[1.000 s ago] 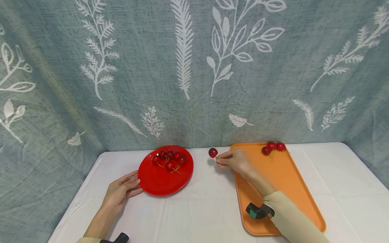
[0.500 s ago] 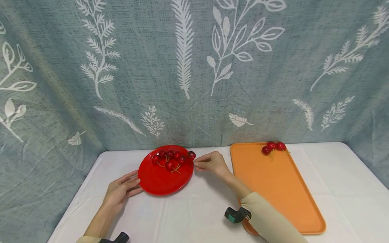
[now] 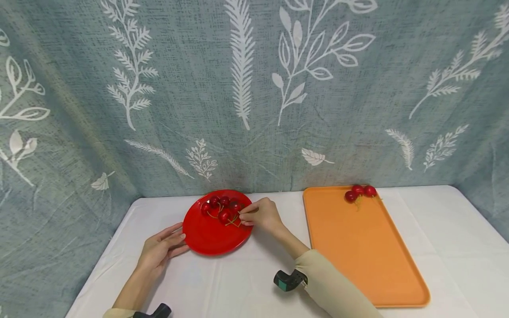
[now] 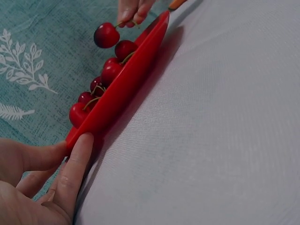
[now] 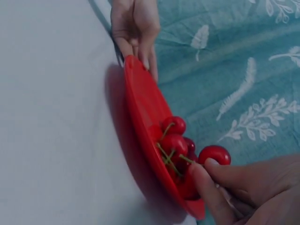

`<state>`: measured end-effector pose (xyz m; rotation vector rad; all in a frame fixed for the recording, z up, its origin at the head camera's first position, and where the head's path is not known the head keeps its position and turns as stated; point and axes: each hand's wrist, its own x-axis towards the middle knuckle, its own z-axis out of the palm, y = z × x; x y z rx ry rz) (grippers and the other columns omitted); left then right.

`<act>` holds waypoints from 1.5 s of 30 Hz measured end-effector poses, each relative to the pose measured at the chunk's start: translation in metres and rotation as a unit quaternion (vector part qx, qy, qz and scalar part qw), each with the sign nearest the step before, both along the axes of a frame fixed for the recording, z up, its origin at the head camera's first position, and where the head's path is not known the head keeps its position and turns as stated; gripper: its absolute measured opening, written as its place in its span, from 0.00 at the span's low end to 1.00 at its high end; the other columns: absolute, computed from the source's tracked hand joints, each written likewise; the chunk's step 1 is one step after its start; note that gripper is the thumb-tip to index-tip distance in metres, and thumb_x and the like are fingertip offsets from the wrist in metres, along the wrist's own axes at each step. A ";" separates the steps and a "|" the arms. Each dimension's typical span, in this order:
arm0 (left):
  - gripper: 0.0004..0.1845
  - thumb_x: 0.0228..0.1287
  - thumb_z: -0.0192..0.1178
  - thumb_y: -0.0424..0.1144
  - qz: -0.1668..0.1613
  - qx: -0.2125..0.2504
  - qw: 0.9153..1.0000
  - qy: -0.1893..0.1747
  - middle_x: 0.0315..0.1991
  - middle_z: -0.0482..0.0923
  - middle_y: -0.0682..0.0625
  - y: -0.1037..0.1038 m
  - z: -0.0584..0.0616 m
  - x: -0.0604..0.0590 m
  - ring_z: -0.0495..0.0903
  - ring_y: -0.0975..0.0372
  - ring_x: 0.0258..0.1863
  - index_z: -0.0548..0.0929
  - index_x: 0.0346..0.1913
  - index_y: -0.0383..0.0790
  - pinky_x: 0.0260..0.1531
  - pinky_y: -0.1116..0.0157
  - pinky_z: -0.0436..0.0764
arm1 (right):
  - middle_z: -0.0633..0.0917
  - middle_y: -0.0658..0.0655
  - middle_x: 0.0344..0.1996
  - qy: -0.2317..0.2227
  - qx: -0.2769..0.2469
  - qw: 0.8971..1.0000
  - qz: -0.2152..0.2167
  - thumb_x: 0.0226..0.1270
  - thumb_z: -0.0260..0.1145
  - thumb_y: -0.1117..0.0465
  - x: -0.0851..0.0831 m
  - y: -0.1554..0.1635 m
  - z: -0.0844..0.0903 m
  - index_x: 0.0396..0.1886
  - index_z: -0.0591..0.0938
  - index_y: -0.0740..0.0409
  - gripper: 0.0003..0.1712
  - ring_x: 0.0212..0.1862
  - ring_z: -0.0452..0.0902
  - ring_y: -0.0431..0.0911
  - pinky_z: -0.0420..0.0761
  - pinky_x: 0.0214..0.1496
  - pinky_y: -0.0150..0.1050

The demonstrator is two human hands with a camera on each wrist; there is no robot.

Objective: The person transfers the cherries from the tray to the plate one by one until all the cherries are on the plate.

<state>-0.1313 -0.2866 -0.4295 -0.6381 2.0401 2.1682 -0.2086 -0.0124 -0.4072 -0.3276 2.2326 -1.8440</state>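
Right hand (image 3: pixel 262 215) pinches cherry (image 4: pixel 107 35) by stem at plate (image 3: pixel 212 238); left hand (image 3: pixel 160 249) on rim

Right hand: thumb and fingertips pressed together on the thin green stem, cherry sticking out past the fingertips. Cherry is over the plate's far right part, beside the plate cherries (image 3: pixel 224 215); touching them or just clear, can't tell. Head view half hides it behind the fingers; wrist views show it better.

Left hand: thumb and fingers pinch the near left edge of the plate, thumb at the rim, a finger against the outer wall. Fingers fairly straight.

Plate: red, round, near the far edge of the white cloth (image 3: pixel 274 260). Plate cherries bunched in its far half, red to dark red, some stems crossing toward the middle. Near half is bare red.

Tray (image 3: pixel 363 251): orange, rectangular, right of plate, apart from it. Three tray cherries (image 3: pixel 358 191) clustered in its far right corner, pale green stems.

Beige sleeve (image 3: pixel 334 282) on right arm, black wrist device (image 3: pixel 290 280) with teal patch. Behind: grey-green curtain (image 3: pixel 254 154), white leaf prints.
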 end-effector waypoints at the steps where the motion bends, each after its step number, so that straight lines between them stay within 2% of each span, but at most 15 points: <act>1: 0.31 0.70 0.56 0.30 0.001 -0.001 1.000 -0.001 0.48 0.82 0.52 0.000 0.000 0.000 0.87 0.62 0.38 0.61 0.73 0.30 0.42 0.62 0.85 | 0.87 0.66 0.28 0.006 0.009 1.000 -0.005 0.56 0.71 0.75 0.001 -0.002 0.000 0.33 0.87 0.75 0.05 0.28 0.87 0.51 0.86 0.31 0.34; 9: 0.31 0.70 0.56 0.30 0.000 -0.010 1.000 -0.004 0.51 0.81 0.49 0.000 0.001 0.001 0.87 0.63 0.38 0.61 0.73 0.30 0.42 0.62 0.85 | 0.87 0.61 0.22 0.052 0.079 0.994 -0.063 0.55 0.73 0.73 0.005 -0.018 -0.006 0.27 0.88 0.72 0.03 0.22 0.85 0.47 0.84 0.24 0.30; 18: 0.31 0.70 0.56 0.30 -0.011 -0.016 1.000 0.004 0.53 0.80 0.46 0.002 0.004 0.003 0.87 0.62 0.39 0.60 0.73 0.29 0.43 0.63 0.85 | 0.86 0.58 0.18 0.042 0.090 0.989 -0.107 0.53 0.74 0.72 0.003 -0.033 -0.011 0.23 0.88 0.69 0.03 0.19 0.83 0.44 0.82 0.21 0.29; 32: 0.31 0.70 0.56 0.30 -0.004 -0.019 1.000 0.001 0.56 0.79 0.44 0.002 0.001 0.003 0.87 0.62 0.39 0.60 0.73 0.29 0.43 0.62 0.85 | 0.86 0.57 0.18 0.036 0.101 0.989 -0.103 0.53 0.75 0.71 0.001 -0.028 -0.010 0.23 0.88 0.68 0.03 0.19 0.84 0.44 0.82 0.21 0.29; 39: 0.31 0.70 0.56 0.30 0.003 -0.016 1.000 -0.006 0.53 0.80 0.47 0.002 0.001 0.002 0.87 0.62 0.37 0.60 0.73 0.30 0.42 0.62 0.85 | 0.86 0.58 0.19 0.039 0.090 0.991 -0.093 0.53 0.75 0.71 -0.002 -0.018 -0.005 0.25 0.89 0.69 0.03 0.20 0.84 0.45 0.83 0.22 0.30; 45: 0.31 0.71 0.55 0.30 -0.004 -0.017 1.000 -0.003 0.56 0.78 0.44 0.003 0.001 0.002 0.87 0.62 0.38 0.60 0.73 0.30 0.43 0.62 0.85 | 0.86 0.60 0.20 0.048 0.074 0.993 -0.083 0.53 0.75 0.71 -0.007 -0.013 0.002 0.26 0.88 0.70 0.04 0.21 0.85 0.46 0.84 0.24 0.30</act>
